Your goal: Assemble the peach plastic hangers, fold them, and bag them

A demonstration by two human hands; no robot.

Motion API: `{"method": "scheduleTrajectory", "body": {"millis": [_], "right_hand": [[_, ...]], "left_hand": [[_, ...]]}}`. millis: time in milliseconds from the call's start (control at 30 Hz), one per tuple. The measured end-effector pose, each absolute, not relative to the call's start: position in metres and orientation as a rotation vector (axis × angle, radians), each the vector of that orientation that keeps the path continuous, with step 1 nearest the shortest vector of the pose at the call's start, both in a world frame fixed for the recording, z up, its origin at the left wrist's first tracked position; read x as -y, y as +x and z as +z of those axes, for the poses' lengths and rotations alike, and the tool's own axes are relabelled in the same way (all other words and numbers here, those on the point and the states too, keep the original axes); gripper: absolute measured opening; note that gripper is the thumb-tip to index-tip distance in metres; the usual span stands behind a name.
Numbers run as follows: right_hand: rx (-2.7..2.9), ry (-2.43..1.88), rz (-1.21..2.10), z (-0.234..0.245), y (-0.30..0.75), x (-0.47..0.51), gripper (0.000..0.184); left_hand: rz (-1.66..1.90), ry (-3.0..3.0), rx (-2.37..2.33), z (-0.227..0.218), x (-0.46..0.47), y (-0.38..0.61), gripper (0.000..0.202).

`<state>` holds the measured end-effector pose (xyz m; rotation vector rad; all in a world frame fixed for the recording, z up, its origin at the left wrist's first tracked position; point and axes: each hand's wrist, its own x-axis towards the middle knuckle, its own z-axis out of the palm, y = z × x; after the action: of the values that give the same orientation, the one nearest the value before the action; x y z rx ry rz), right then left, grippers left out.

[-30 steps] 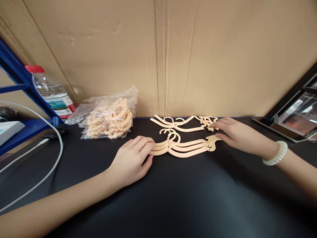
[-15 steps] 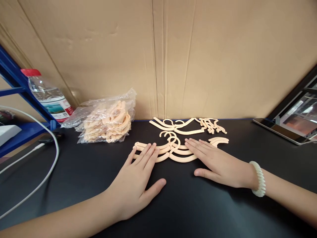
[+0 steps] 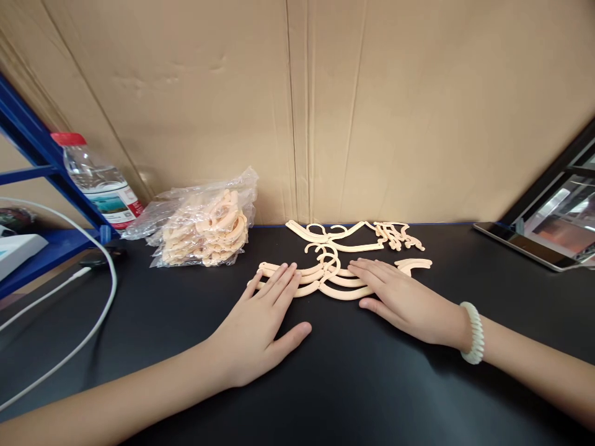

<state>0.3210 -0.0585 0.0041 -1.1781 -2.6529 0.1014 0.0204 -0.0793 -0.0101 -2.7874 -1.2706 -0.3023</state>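
Observation:
Several peach-coloured folding hangers [image 3: 346, 293] lie overlapped on the black table, their hooks crossing in the middle. My left hand [image 3: 263, 331] rests flat with stretched fingers over their left arms. Over the right arms lies my right hand [image 3: 404, 300], its fingers straight and its thumb low at the near edge; a pale coil band circles that wrist. Both hands hide parts of the hangers beneath. Just behind, unfolded hangers [image 3: 344, 248] lie near the wall, with folded hangers [image 3: 397, 235] beside them on the right.
A clear plastic bag [image 3: 204, 226] of more hangers stands at the back left. Behind it are a red-capped water bottle [image 3: 102, 186] and a blue rack [image 3: 51, 176]. A white cable [image 3: 109, 291] curves along the left. A tablet-like device [image 3: 525, 246] lies at the right, before a cardboard wall [image 3: 418, 111].
My right hand has shifted slightly left and its thumb has drawn up toward the hangers. The overlapped hangers sit a little farther back, with my left hand still flat on them.

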Motion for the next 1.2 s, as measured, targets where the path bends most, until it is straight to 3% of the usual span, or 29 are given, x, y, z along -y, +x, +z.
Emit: {"method": "scheduleTrajectory", "body": {"millis": [200, 333, 1200], "right_hand": [[2.568, -1.193, 0.183, 0.003, 0.322, 0.054, 0.039], [2.564, -1.18, 0.191, 0.001, 0.324, 0.052, 0.04], [2.55, -1.09, 0.055, -0.003, 0.329, 0.044, 0.038]], "left_hand": [[-0.251, -2.791, 1.284, 0.001, 0.074, 0.02, 0.068], [-0.157, -2.816, 1.317, 0.011, 0.071, 0.023, 0.065], [-0.489, -2.707, 1.225, -0.004, 0.057, 0.012, 0.04]]}}
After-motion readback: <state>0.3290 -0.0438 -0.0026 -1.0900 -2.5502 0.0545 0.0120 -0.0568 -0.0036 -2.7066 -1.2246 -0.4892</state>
